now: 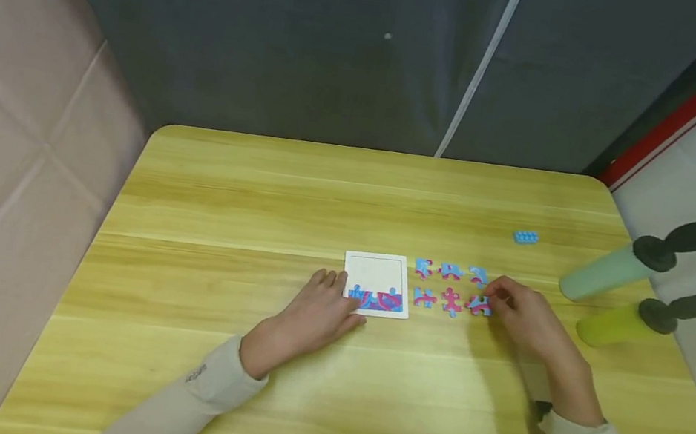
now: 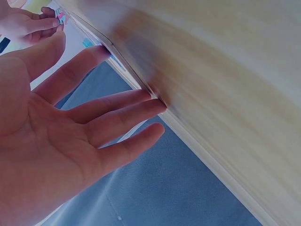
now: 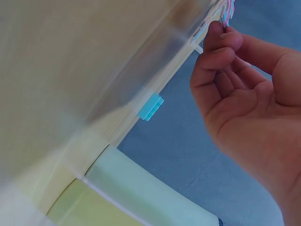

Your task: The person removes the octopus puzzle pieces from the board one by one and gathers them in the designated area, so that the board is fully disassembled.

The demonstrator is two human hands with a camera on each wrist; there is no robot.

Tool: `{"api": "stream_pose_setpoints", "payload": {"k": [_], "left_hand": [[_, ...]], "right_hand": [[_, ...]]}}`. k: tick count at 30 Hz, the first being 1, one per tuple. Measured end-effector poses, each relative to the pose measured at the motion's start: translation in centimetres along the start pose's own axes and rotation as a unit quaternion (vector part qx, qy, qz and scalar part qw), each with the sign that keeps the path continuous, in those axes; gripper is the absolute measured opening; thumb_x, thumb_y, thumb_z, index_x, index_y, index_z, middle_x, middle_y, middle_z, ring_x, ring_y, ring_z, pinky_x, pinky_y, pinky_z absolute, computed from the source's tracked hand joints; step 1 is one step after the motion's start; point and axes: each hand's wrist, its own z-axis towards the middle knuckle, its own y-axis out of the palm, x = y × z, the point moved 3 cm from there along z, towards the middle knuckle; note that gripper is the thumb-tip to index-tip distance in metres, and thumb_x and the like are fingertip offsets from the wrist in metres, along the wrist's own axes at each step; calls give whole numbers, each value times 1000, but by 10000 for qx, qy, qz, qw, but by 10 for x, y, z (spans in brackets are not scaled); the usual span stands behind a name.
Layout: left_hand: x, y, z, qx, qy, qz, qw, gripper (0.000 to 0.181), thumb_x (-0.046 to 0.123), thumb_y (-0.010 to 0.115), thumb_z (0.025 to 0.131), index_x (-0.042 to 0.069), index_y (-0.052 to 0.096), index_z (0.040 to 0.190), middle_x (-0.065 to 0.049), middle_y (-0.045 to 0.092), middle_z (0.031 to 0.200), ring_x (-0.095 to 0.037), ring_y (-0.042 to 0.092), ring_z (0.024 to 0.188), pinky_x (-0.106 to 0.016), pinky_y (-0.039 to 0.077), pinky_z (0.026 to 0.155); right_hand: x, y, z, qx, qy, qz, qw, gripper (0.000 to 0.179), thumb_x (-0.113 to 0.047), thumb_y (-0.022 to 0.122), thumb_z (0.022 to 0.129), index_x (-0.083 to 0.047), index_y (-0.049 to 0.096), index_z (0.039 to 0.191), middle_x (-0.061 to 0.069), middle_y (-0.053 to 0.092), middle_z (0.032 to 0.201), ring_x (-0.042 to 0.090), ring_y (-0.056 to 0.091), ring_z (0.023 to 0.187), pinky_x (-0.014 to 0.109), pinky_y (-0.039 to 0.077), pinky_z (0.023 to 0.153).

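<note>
A white square puzzle tray (image 1: 379, 263) lies on the table, its near part filled with joined blue, pink and purple pieces (image 1: 384, 302). My left hand (image 1: 319, 312) rests at the tray's left edge, fingers extended; the left wrist view shows the fingertips (image 2: 159, 106) right at that edge. To the tray's right, loose jigsaw pieces lie in two rows, among them a pink one (image 1: 451, 302). At the right end of the nearer row, my right hand (image 1: 525, 317) pinches a pink and blue puzzle piece (image 3: 225, 18) between thumb and index finger, its piece partly tilted up in the right wrist view.
A blue toy brick (image 1: 526, 237) lies farther back on the right. Two capped cylinders, one pale green (image 1: 606, 273) and one yellow-green (image 1: 611, 325), stand by the right edge of the wooden table (image 1: 221, 206). A dark curtain (image 1: 292, 51) hangs behind it.
</note>
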Motion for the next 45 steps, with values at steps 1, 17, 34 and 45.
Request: {"api": "stream_pose_setpoints", "payload": {"k": [1,17,34,45], "left_hand": [[0,0,0,-19,-10,-9,10000,37,41,61,104,13,66,79,-20,69,105,-38,65,103,-55,47,104],[0,0,0,-48,-25,-80,10000,37,40,60,104,13,67,79,-21,68,106,-38,65,104,-57,47,105],[1,0,-2,54,21,42,10000,35,41,62,103,14,68,81,-17,67,101,-35,64,100,-53,48,101],[0,3,-4,-9,-46,-202,9998,33,39,62,103,13,69,83,-25,68,115,-41,65,111,-57,44,109]], "right_hand": [[0,0,0,-5,20,-20,10000,14,-7,54,105,-5,65,112,11,70,98,21,57,84,31,47,71],[3,1,2,-53,67,-89,9999,13,-10,58,104,-4,67,111,14,72,102,23,63,90,36,50,76],[-13,10,2,15,-153,61,9999,10,-13,59,105,-8,68,104,5,72,92,15,60,79,28,49,68],[-48,25,10,61,-444,-57,9990,8,-9,62,102,-8,70,103,2,71,90,13,56,74,27,47,67]]}}
